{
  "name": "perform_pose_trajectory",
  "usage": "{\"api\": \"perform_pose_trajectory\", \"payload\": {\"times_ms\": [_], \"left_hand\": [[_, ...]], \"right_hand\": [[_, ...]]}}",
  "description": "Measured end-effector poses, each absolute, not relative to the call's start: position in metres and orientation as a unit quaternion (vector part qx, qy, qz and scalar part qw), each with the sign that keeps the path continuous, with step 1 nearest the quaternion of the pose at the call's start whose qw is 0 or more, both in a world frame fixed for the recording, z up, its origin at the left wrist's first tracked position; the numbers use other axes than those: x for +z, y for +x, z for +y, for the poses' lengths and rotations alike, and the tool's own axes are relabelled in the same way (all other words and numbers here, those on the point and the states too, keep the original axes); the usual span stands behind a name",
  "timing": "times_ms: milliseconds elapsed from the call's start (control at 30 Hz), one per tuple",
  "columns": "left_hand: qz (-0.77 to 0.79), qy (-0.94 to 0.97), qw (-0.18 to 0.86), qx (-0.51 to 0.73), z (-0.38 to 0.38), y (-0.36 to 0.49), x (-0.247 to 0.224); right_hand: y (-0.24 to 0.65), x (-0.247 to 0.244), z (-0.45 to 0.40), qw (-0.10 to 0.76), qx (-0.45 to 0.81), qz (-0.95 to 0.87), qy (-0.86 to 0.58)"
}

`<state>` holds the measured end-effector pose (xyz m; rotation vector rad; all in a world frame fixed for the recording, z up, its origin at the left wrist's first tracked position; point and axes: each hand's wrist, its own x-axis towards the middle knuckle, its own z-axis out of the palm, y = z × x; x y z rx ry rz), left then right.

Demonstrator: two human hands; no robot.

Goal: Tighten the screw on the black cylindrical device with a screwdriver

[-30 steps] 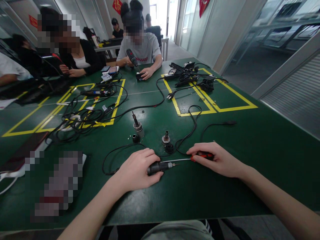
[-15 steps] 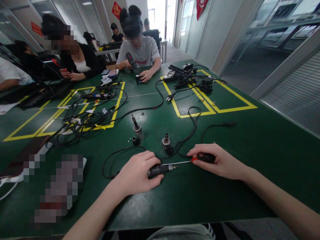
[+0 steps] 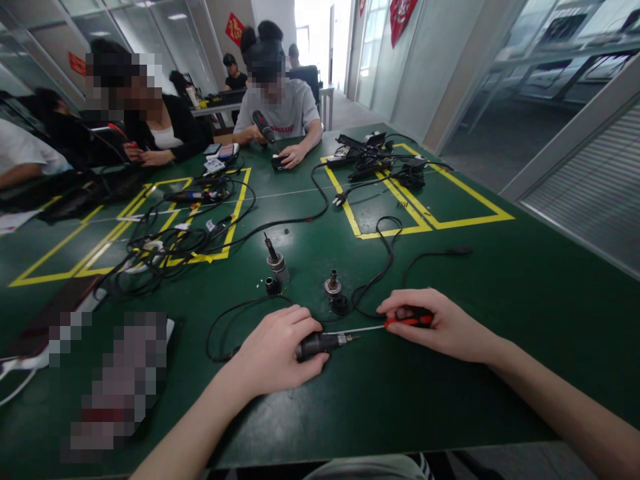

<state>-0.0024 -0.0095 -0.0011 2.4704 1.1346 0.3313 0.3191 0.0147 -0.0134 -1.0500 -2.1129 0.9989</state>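
My left hand (image 3: 283, 350) is closed around a black cylindrical electric tool (image 3: 318, 344), which lies low over the green table. A metal collar and thin tip stick out of it to the right. Between the fingers of my right hand (image 3: 445, 320) is a screwdriver (image 3: 361, 329) with a red and black handle. Its long shaft points left and reaches the far side of the black tool; my left fingers hide where it ends. Just beyond my hands stand a metal motor-like part (image 3: 277, 263) with a thin shaft and a smaller metal part (image 3: 333, 285) beside a black ring (image 3: 340, 305).
Tangled black cables (image 3: 165, 247) lie at the left, and more cables and tools (image 3: 370, 157) at the back right, among yellow tape squares. A blurred-out object (image 3: 120, 380) lies front left. Across the table, a co-worker (image 3: 280, 107) holds a power drill (image 3: 263, 125).
The screwdriver handle has turned in my right fingers, showing more red where black showed before. My left hand keeps its hold on the black tool. The view has shifted slightly.
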Motion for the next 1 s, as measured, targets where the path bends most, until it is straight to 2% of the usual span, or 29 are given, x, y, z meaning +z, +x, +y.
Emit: {"api": "perform_pose_trajectory", "payload": {"times_ms": [267, 567, 833, 1000], "left_hand": [[0.399, 0.887, 0.199, 0.119, -0.0088, -0.0032, -0.0003], [0.398, 0.888, 0.195, 0.119, -0.0086, -0.0020, 0.0001], [0.395, 0.888, 0.198, 0.124, -0.0084, -0.0030, -0.0012], [0.395, 0.889, 0.194, 0.126, -0.0086, -0.0024, -0.0005]], "right_hand": [[0.3191, -0.0123, 0.0172, 0.234, 0.368, -0.813, -0.386], [0.3187, -0.0141, 0.0147, 0.270, 0.373, -0.796, -0.392], [0.3195, -0.0136, 0.0164, 0.230, 0.379, -0.802, -0.401], [0.3210, -0.0151, 0.0161, 0.238, 0.384, -0.799, -0.396]]}}
